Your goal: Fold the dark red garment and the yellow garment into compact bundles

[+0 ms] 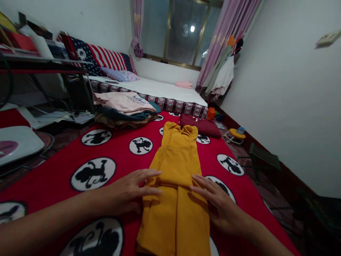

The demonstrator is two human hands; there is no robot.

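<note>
A mustard-yellow garment (pixel 176 163), folded into a long strip, lies on the red blanket (pixel 119 167) with black monkey figures in white circles. Its two gathered cuffs point away from me, and a folded-over flap ends across its middle. My left hand (pixel 133 190) is at the left side of the garment, fingers stretched over its edge. On the opposite side, my right hand (pixel 215 199) rests its spread fingertips at the flap's right corner. Both hands are open, and neither grips the cloth.
Beyond the garment lies a folded maroon garment (pixel 201 126). A stack of folded clothes (pixel 125 106) sits at the back left. A cluttered desk (pixel 45 64) stands left, a low bed (pixel 160 89) under the window. Small stools (pixel 236 134) line the right wall.
</note>
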